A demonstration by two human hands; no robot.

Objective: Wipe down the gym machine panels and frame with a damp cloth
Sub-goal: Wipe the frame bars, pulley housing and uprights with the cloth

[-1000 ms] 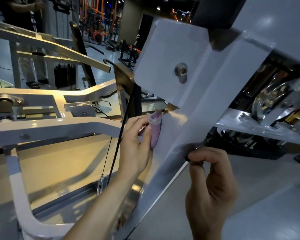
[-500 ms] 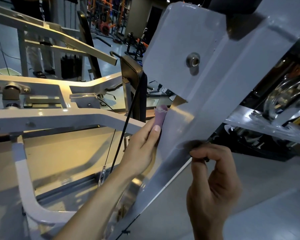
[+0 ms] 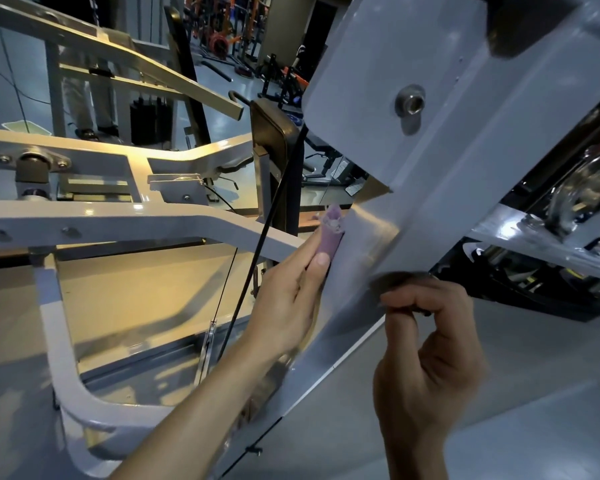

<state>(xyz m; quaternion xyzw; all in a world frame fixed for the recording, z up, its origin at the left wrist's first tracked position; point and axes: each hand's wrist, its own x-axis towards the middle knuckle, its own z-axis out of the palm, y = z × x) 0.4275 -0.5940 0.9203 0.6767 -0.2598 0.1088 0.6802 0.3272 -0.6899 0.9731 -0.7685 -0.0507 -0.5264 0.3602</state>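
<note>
A slanted grey machine frame beam (image 3: pixel 447 161) fills the upper right, with a steel bolt (image 3: pixel 410 103) in its flat panel. A folded purple cloth (image 3: pixel 331 233) lies against the beam's left edge. My left hand (image 3: pixel 288 303) holds it there, with the thumb on the cloth and the other fingers hidden behind it and the beam. My right hand (image 3: pixel 426 362) is below the beam with its fingers curled over the beam's lower right edge; what the fingertips touch is in shadow.
A white frame arm (image 3: pixel 153 220) crosses the left side, and a black cable (image 3: pixel 257 265) runs down beside my left wrist. Chrome parts (image 3: pixel 575 188) sit under the beam at right. More gym machines and a person's legs (image 3: pixel 87 98) stand at the back.
My left hand has slid the cloth up along the beam's left edge. My right hand has stayed at the lower edge of the beam.
</note>
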